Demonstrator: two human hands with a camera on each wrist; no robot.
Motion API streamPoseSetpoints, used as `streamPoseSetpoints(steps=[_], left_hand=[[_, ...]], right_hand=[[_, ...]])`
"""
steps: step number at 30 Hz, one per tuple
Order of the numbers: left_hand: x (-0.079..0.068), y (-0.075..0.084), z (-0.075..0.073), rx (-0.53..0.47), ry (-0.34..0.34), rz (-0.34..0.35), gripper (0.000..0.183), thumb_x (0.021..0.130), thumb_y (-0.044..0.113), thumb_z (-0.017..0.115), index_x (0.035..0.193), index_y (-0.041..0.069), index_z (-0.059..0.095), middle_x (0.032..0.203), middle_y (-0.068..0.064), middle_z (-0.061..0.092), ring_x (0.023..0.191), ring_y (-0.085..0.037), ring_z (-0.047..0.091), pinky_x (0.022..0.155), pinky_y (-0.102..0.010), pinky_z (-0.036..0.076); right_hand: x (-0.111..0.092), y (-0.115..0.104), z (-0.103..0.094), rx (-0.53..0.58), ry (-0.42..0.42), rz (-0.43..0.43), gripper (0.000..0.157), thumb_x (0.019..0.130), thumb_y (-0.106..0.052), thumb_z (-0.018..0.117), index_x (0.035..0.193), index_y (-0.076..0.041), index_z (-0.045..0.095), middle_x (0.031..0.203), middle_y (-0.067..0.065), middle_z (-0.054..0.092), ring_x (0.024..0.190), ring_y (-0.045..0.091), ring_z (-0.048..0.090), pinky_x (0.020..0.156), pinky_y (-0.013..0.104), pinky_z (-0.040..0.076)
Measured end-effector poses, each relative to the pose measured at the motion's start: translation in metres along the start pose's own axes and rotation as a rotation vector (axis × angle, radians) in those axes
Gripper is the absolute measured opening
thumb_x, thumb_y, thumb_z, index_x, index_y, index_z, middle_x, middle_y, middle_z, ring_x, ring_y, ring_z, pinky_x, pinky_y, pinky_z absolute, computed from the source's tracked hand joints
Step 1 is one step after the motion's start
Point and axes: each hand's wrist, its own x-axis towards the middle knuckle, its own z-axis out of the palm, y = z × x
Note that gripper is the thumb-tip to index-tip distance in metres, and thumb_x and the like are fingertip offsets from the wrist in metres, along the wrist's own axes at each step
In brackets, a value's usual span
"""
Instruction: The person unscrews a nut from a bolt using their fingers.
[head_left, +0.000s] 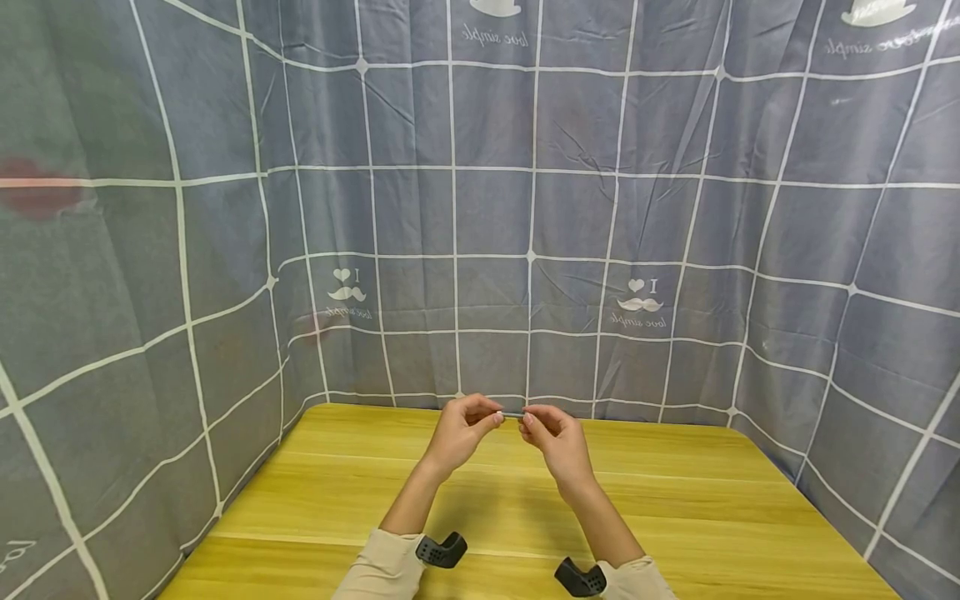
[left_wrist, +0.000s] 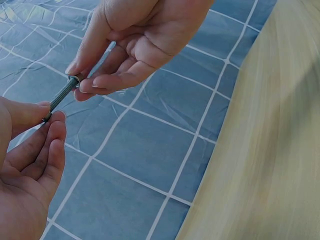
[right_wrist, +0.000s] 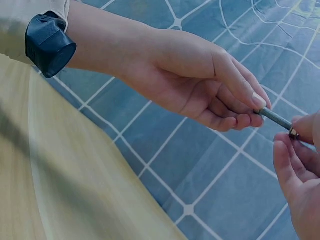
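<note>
In front of me, above the far part of the table, a thin grey threaded bolt is held between both hands. My left hand pinches one end of the bolt between thumb and fingertips. My right hand has its thumb and fingers at the other end, where a small brassy nut sits around the shaft. The middle threads show between the two hands. In the right wrist view the left hand hides its end of the bolt.
A yellow wood-grain table lies below the hands. Grey curtains with white grid lines hang at the back and both sides, close to the table edges. Black wrist cameras sit at the sleeve cuffs.
</note>
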Motion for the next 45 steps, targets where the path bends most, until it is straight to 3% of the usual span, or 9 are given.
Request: streamPoseSetpoints(steps=[6,13,19,27,30,34,38,41,45], left_hand=[[0.0000,0.0002,-0.0001,0.012,0.004,-0.001,0.015,0.098,-0.006,0.065,0.110,-0.014,0.069,0.102,-0.030,0.071,0.092,-0.038,0.069,0.078,-0.027,0.054],[0.0001,-0.0009,0.0004,0.002,0.005,0.001,0.013,0.098,-0.006,0.065,0.108,-0.013,0.070,0.102,-0.031,0.071,0.094,-0.048,0.068,0.078,-0.027,0.054],[-0.0001,-0.0033,0.0010,-0.001,0.010,-0.006,0.013,0.098,-0.007,0.065,0.107,-0.013,0.070,0.100,-0.029,0.072,0.093,-0.048,0.068,0.078,-0.027,0.054],[0.0000,-0.0030,0.0013,0.017,0.010,-0.007,0.013,0.098,-0.006,0.065,0.108,-0.012,0.071,0.100,-0.026,0.073,0.093,-0.039,0.070,0.079,-0.028,0.054],[0.0001,-0.0017,0.0010,0.014,0.010,-0.008,0.013,0.098,-0.005,0.065,0.108,-0.012,0.071,0.100,-0.026,0.073,0.093,-0.040,0.070,0.080,-0.028,0.054],[0.0001,-0.0001,0.0009,0.008,0.017,-0.008,0.012,0.098,-0.006,0.065,0.107,-0.012,0.071,0.100,-0.027,0.072,0.094,-0.043,0.070,0.080,-0.028,0.054],[0.0003,0.0011,0.0017,0.016,0.025,-0.007,0.011,0.097,-0.007,0.066,0.106,-0.009,0.072,0.100,-0.027,0.072,0.093,-0.040,0.070,0.079,-0.028,0.055],[0.0000,0.0011,0.0020,0.030,0.025,-0.004,0.011,0.098,-0.006,0.066,0.107,-0.008,0.073,0.100,-0.026,0.073,0.091,-0.033,0.071,0.079,-0.028,0.055],[-0.0008,0.0008,0.0017,0.037,0.021,0.001,0.012,0.098,-0.006,0.066,0.107,-0.011,0.072,0.099,-0.025,0.073,0.089,-0.029,0.071,0.078,-0.028,0.054]], right_hand=[[-0.0006,-0.0023,0.0003,0.007,-0.016,-0.019,0.024,0.100,0.003,0.065,0.122,0.012,0.064,0.118,0.021,0.066,0.098,0.022,0.070,0.090,0.033,0.056],[-0.0002,-0.0015,-0.0009,0.015,0.012,0.006,0.021,0.101,-0.002,0.066,0.117,0.012,0.067,0.108,0.019,0.069,0.099,0.030,0.069,0.089,0.033,0.056],[-0.0018,-0.0012,-0.0014,0.004,0.000,-0.011,0.024,0.099,0.001,0.068,0.122,0.008,0.067,0.121,0.023,0.066,0.104,0.035,0.068,0.091,0.034,0.055],[-0.0002,-0.0011,-0.0010,0.009,0.031,0.021,0.023,0.102,-0.003,0.064,0.118,0.015,0.066,0.104,0.021,0.070,0.093,0.024,0.070,0.086,0.031,0.057],[-0.0002,-0.0020,-0.0020,0.000,0.015,0.013,0.022,0.101,0.004,0.063,0.119,0.015,0.065,0.109,0.022,0.069,0.094,0.021,0.070,0.088,0.032,0.056],[0.0003,-0.0025,-0.0021,0.008,0.013,0.010,0.022,0.101,0.002,0.064,0.121,0.012,0.066,0.116,0.026,0.067,0.098,0.028,0.069,0.089,0.033,0.056],[0.0010,-0.0019,-0.0009,0.022,0.048,0.021,0.023,0.102,-0.005,0.065,0.120,0.011,0.066,0.111,0.025,0.067,0.093,0.026,0.070,0.085,0.032,0.058],[0.0006,-0.0016,-0.0004,0.023,0.061,0.032,0.020,0.102,-0.003,0.065,0.116,0.012,0.067,0.106,0.023,0.068,0.089,0.022,0.070,0.083,0.030,0.058],[-0.0009,-0.0019,-0.0014,0.004,0.031,0.027,0.015,0.100,0.004,0.064,0.114,0.010,0.068,0.110,0.022,0.067,0.093,0.026,0.070,0.086,0.031,0.057]])
